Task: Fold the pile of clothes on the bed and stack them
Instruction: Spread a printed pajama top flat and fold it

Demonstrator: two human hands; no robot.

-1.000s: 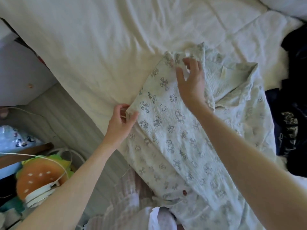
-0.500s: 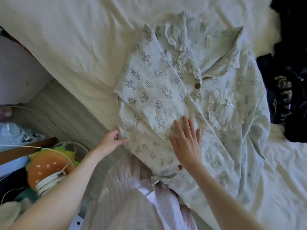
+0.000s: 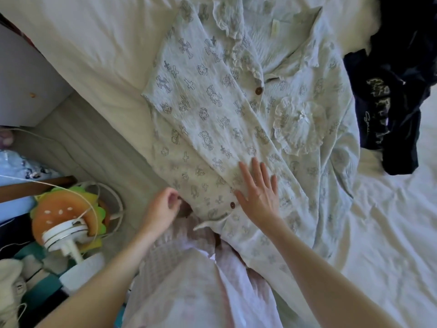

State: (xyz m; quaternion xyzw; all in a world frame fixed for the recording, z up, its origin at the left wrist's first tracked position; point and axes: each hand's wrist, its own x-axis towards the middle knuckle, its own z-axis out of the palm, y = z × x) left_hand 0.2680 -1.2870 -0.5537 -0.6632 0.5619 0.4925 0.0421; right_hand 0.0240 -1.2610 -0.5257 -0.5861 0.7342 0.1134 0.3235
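Pale printed pyjama shirt (image 3: 212,110) spread on the white bed (image 3: 82,48), long axis running away from the body. Right hand (image 3: 259,192) flat, fingers straight, pressing the hem beside a brown button (image 3: 233,205). Left hand (image 3: 163,207) loosely curled just beside the near-left edge, apparently holding nothing. Dark garment (image 3: 390,102) waiting far right.

No text could be read. The dark garment (image 3: 387,100), well to the right of the right hand's fingers (image 3: 257,171), carried pale lettering too blurred to make out. The shirt (image 3: 212,110) above those fingers bore a small blank-looking neck tag (image 3: 275,28).
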